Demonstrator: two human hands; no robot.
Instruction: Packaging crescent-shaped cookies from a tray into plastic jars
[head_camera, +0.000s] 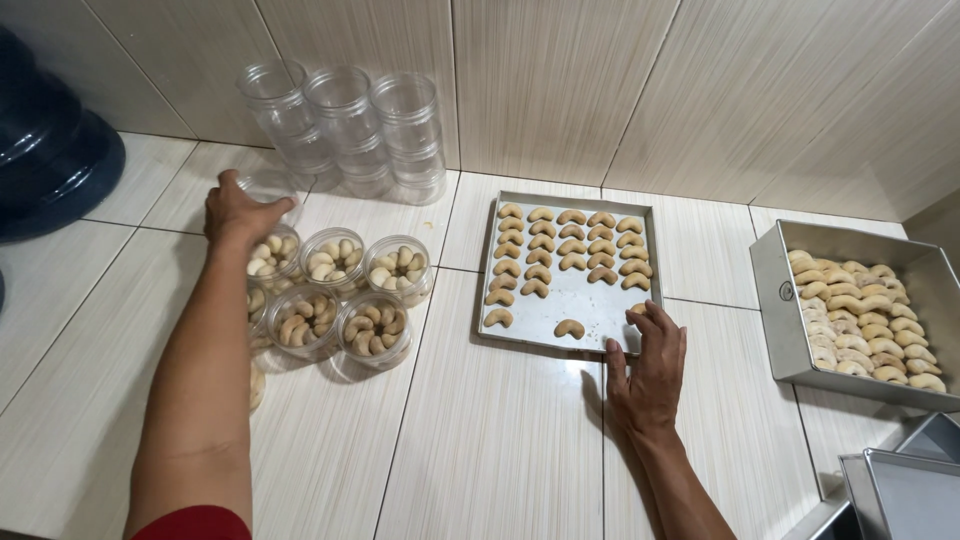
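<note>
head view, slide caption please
Left hand on a clear plastic jar; right hand at flat metal cookie tray.

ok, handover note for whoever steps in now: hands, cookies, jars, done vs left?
Left hand: reaching to the far end of the jar group, fingers on an empty jar; grip not clear.
Right hand: flat on the near right corner of the flat tray, a cookie at its fingertips.
Done: five filled jars hold crescent cookies, lids off.
Left: the flat tray is about half covered with cookies; the deep pan at right is full. Empty jars are stacked by the wall.
</note>
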